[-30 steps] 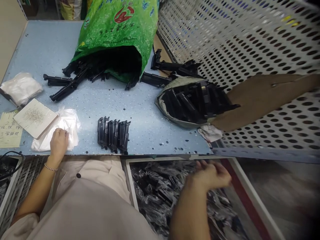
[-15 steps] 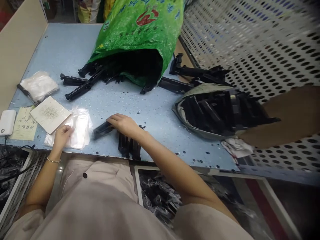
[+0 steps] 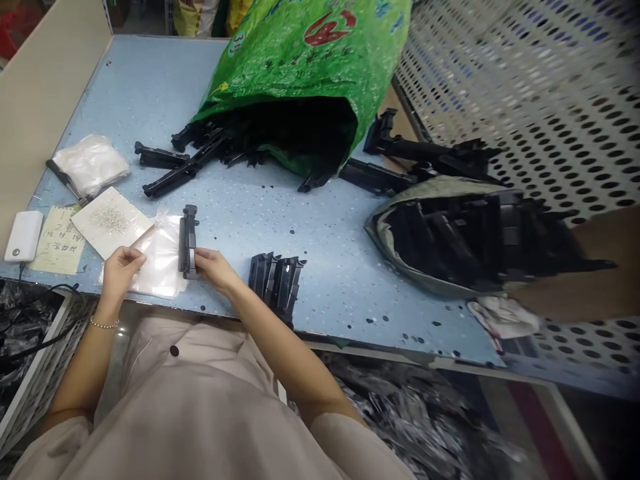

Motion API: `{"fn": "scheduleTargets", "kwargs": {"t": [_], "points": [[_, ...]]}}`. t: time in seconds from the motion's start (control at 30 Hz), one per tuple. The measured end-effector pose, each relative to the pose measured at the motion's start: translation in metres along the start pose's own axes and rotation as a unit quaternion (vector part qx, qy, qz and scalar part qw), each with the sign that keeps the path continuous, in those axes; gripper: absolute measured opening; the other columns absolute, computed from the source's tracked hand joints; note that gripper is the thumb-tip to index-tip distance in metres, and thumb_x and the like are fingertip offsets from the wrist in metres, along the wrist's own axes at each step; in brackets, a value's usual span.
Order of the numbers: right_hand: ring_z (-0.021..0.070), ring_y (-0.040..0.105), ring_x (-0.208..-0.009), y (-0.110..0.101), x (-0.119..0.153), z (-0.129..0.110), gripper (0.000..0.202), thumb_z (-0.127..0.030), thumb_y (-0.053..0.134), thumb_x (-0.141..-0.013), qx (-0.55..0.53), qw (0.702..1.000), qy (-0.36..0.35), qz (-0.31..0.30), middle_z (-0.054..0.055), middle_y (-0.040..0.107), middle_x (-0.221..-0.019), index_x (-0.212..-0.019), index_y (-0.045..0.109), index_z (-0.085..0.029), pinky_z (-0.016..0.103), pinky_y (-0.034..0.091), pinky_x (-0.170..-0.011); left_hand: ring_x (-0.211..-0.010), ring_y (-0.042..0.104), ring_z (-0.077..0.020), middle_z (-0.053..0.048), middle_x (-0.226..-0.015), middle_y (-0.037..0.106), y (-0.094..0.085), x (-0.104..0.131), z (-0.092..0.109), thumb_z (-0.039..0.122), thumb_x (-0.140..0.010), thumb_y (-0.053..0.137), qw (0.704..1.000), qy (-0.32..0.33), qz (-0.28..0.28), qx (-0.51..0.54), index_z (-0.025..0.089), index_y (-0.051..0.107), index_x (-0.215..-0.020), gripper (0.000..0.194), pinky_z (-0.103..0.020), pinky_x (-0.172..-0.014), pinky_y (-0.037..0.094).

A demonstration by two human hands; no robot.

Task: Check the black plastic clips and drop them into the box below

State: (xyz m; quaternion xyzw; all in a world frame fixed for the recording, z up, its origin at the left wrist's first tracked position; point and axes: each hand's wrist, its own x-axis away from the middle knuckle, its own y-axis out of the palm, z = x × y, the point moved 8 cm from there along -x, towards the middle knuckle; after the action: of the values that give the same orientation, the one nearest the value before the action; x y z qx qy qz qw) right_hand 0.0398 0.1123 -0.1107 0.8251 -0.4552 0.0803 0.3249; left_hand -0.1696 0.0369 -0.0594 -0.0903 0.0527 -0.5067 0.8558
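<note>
My right hand point(image 3: 216, 268) holds a long black plastic part point(image 3: 187, 241) upright over the right side of a stack of clear plastic bags point(image 3: 163, 257). At the left side of that stack, my left hand point(image 3: 121, 268) pinches the edge of a bag between thumb and fingers. A white square board point(image 3: 113, 223) with small specks in its middle lies just beyond my left hand. To the right of my right forearm, several more black plastic parts point(image 3: 276, 283) stand side by side near the table's front edge.
A big green woven sack point(image 3: 300, 73) spills black parts onto the blue table point(image 3: 240, 220). A grey sack point(image 3: 400, 260) full of them lies at right, by a perforated panel point(image 3: 500, 73). At left are a bag bundle point(image 3: 93, 163), a handwritten note point(image 3: 59, 243) and a white power bank point(image 3: 24, 237).
My right hand has brought the black plastic part left from beside the row to the bag stack and turned it upright. My left hand stays at the bags. The view has shifted slightly.
</note>
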Motion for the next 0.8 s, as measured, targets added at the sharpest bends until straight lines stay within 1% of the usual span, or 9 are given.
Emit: {"fn": "scheduleTargets", "kwargs": {"t": [0.07, 0.13, 0.27, 0.37, 0.47, 0.57, 0.63, 0.7, 0.8], "points": [[0.0118, 0.063, -0.075, -0.016, 0.015, -0.011, 0.03, -0.037, 0.079, -0.075, 0.034, 0.998, -0.034, 0.03, 0.003, 0.072, -0.089, -0.097, 0.073, -0.017, 0.023, 0.053, -0.066, -0.092, 0.067, -0.0199, -0.007, -0.097, 0.07, -0.003, 0.005, 0.017, 0.025, -0.083, 0.066, 0.989, 0.097, -0.003, -0.111, 0.018, 0.068, -0.086, 0.008, -0.036, -0.084, 0.056], [0.0117, 0.064, -0.074, -0.017, 0.032, -0.012, 0.03, -0.036, 0.079, -0.076, 0.026, 0.999, -0.029, 0.006, 0.002, 0.071, -0.088, -0.099, 0.072, -0.018, 0.023, 0.055, -0.066, -0.105, 0.066, -0.0228, -0.008, -0.108, 0.071, 0.007, 0.011, 0.03, 0.018, -0.089, 0.055, 0.958, 0.181, -0.04, -0.217, 0.02, 0.072, -0.095, 0.018, -0.042, -0.097, 0.054], [0.0127, 0.064, -0.059, 0.014, 0.063, 0.023, 0.039, -0.035, 0.085, -0.071, -0.052, 0.981, 0.115, -0.15, -0.001, 0.065, -0.072, -0.099, 0.066, -0.015, 0.024, 0.055, -0.052, -0.118, 0.064, -0.0249, -0.01, -0.127, 0.066, 0.022, 0.011, 0.034, 0.014, -0.092, 0.048, 0.933, 0.211, -0.086, -0.278, 0.021, 0.067, -0.126, 0.039, -0.045, -0.106, 0.052], [0.0126, 0.064, -0.058, 0.028, 0.066, 0.039, 0.06, -0.028, 0.088, -0.066, -0.109, 0.969, 0.146, -0.168, -0.003, 0.066, -0.076, -0.118, 0.059, -0.019, 0.025, 0.058, -0.051, -0.133, 0.055, -0.0261, -0.013, -0.142, 0.057, 0.027, 0.02, 0.048, 0.008, -0.093, 0.043, 0.91, 0.261, -0.09, -0.309, 0.023, 0.05, -0.146, 0.055, -0.047, -0.113, 0.048], [0.0137, 0.066, -0.062, 0.032, 0.057, 0.038, 0.08, -0.028, 0.085, -0.07, -0.126, 0.972, 0.124, -0.156, -0.003, 0.067, -0.081, -0.139, 0.045, -0.027, 0.026, 0.059, -0.054, -0.138, 0.051, -0.0269, -0.015, -0.148, 0.051, 0.041, 0.052, 0.07, 0.004, -0.095, 0.04, 0.868, 0.353, -0.105, -0.333, 0.022, 0.034, -0.156, 0.063, -0.047, -0.111, 0.051], [0.0139, 0.066, -0.068, 0.026, 0.051, 0.022, 0.081, -0.026, 0.081, -0.072, -0.113, 0.985, 0.072, -0.109, -0.003, 0.069, -0.087, -0.143, 0.043, -0.032, 0.026, 0.058, -0.061, -0.135, 0.054, -0.0262, -0.016, -0.147, 0.053, 0.073, 0.103, 0.087, 0.003, -0.096, 0.04, 0.82, 0.454, -0.177, -0.301, 0.02, 0.024, -0.159, 0.067, -0.042, -0.104, 0.058], [0.0134, 0.066, -0.074, 0.011, 0.056, 0.005, 0.073, -0.024, 0.082, -0.071, -0.096, 0.993, 0.013, -0.062, -0.002, 0.071, -0.094, -0.137, 0.052, -0.031, 0.024, 0.057, -0.065, -0.13, 0.058, -0.025, -0.017, -0.141, 0.058, 0.092, 0.128, 0.093, 0.002, -0.095, 0.044, 0.808, 0.483, -0.214, -0.261, 0.016, 0.025, -0.158, 0.067, -0.039, -0.102, 0.058], [0.0126, 0.065, -0.073, -0.019, 0.071, -0.01, 0.054, -0.024, 0.082, -0.069, -0.074, 0.996, -0.042, -0.005, 0.0, 0.071, -0.096, -0.12, 0.064, -0.028, 0.022, 0.055, -0.061, -0.127, 0.06, -0.0247, -0.017, -0.14, 0.058, 0.103, 0.134, 0.094, 0.006, -0.096, 0.049, 0.82, 0.474, -0.234, -0.22, 0.016, 0.027, -0.157, 0.066, -0.039, -0.102, 0.058], [0.0119, 0.062, -0.065, -0.108, 0.122, -0.036, 0.03, -0.035, 0.077, -0.072, -0.034, 0.971, -0.163, 0.172, 0.0, 0.068, -0.089, -0.099, 0.068, -0.027, 0.02, 0.051, -0.05, -0.107, 0.068, -0.0194, -0.016, -0.138, 0.054, 0.105, 0.106, 0.082, 0.018, -0.099, 0.051, 0.87, 0.395, -0.224, -0.192, 0.021, 0.039, -0.15, 0.053, -0.036, -0.092, 0.061]]}}
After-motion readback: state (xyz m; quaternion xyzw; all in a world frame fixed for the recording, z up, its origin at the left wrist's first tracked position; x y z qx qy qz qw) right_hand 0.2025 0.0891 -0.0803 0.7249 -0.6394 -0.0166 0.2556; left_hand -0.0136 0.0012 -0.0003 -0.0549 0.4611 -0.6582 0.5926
